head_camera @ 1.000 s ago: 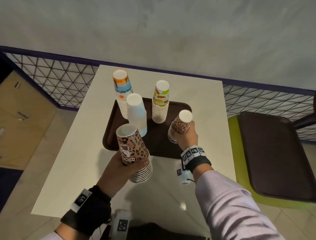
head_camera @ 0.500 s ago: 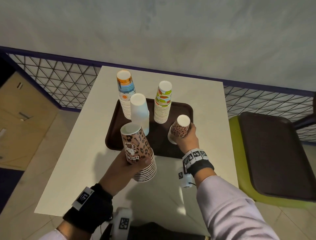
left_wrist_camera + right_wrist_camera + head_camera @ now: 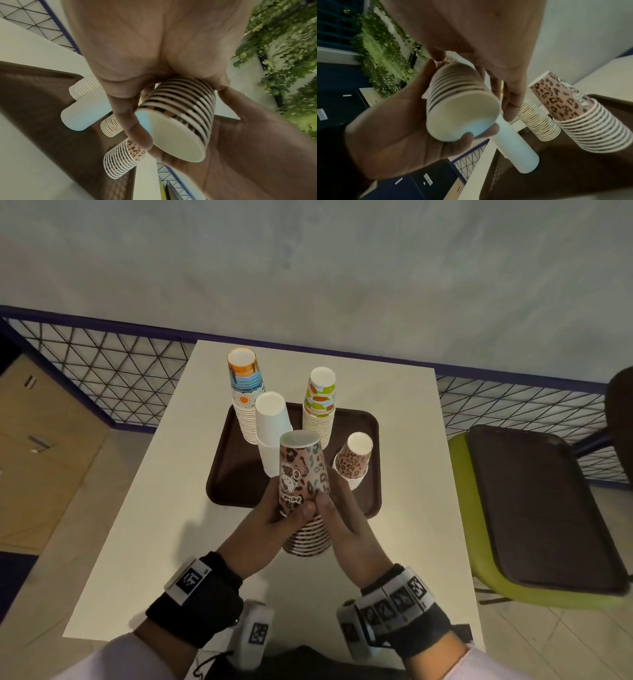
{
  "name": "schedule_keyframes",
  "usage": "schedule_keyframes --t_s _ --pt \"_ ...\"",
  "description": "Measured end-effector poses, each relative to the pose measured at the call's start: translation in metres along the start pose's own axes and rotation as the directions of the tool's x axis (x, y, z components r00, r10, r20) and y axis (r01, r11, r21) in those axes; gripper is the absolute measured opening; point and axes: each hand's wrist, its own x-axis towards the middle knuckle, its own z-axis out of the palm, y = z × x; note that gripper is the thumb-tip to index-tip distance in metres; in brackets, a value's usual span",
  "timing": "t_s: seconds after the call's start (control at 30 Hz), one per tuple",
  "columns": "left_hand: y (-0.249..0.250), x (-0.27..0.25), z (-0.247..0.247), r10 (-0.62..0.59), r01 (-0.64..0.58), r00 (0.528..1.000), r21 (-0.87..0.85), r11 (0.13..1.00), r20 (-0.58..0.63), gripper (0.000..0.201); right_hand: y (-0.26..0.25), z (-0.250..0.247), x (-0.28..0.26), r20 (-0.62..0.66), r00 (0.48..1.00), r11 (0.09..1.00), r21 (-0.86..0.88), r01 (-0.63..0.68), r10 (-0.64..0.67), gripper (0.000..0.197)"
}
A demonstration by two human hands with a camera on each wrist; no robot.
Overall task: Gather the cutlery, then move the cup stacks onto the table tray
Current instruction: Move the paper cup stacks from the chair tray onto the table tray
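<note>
Both grips curl round leopard-print paper cup stack (image 3: 301,484): my left hand (image 3: 270,522), my right hand (image 3: 346,525). Stack off the counter (image 3: 164,508), near dark brown plastic tray (image 3: 233,474).

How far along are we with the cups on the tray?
Done: four stacks stand on the tray: sun-print, white, green-orange and a short leopard stack. In hand: left hand and right hand both hold a taller leopard stack, lifted over the tray's near edge. Left: setting it down. No cutlery is visible.
</note>
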Motion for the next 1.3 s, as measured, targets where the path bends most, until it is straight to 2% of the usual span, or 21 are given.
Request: schedule_keyframes --t_s 0.13,0.27,0.43,0.53,0.63,0.73,0.77,0.9,1.0,1.17,1.3 --pt "0.003 0.001 0.003 0.011 -0.011 1.000 -0.004 1.000 0.026 0.064 -0.006 0.006 0.006 0.004 0.997 0.993 0.087 -0.079 0.079 0.055" --pt "0.000 0.005 -0.006 0.045 -0.040 0.998 0.102 0.994 -0.043 0.076 -0.006 0.005 0.012 0.076 0.984 0.982 0.088 -0.165 0.159 0.052" --pt "-0.008 0.010 -0.014 0.067 -0.048 0.994 0.200 0.979 -0.092 0.066 0.001 -0.002 0.021 0.126 0.979 0.985 0.039 -0.168 0.162 0.063" --pt "-0.008 0.012 -0.014 0.113 -0.087 0.987 0.200 0.976 -0.118 0.060 -0.002 -0.006 0.030 0.123 0.983 0.991 -0.011 -0.134 0.134 0.063" --pt "-0.001 0.017 -0.018 0.117 -0.092 0.983 0.166 0.982 -0.144 0.052 -0.012 -0.008 0.039 0.028 0.999 0.999 -0.018 -0.034 0.034 0.063" --pt "0.000 0.023 -0.027 0.063 -0.031 0.982 0.175 0.984 -0.178 0.025 -0.025 -0.014 0.052 -0.116 0.992 0.999 0.026 0.044 -0.041 0.076" --pt "-0.001 0.024 -0.030 0.060 -0.021 0.981 0.210 0.978 -0.185 0.022 -0.029 -0.018 0.057 -0.171 0.984 0.998 0.024 0.051 -0.047 0.079" --pt "0.002 0.026 -0.037 0.048 0.012 0.981 0.305 0.952 -0.190 0.027 -0.038 -0.045 0.076 -0.357 0.922 0.988 -0.078 0.133 -0.152 0.073" --pt "0.008 0.029 -0.035 0.076 -0.002 0.977 0.346 0.938 -0.201 0.031 -0.026 -0.061 0.092 -0.419 0.885 0.974 -0.174 0.143 -0.204 0.074" --pt "0.026 0.045 -0.020 0.204 -0.097 0.957 0.434 0.896 -0.207 0.047 0.018 -0.072 0.104 -0.412 0.901 0.970 -0.240 0.031 -0.131 0.079" --pt "0.039 0.071 -0.010 0.347 -0.220 0.925 0.527 0.821 -0.154 0.065 0.044 -0.069 0.106 -0.369 0.928 0.969 -0.241 -0.056 -0.038 0.085"
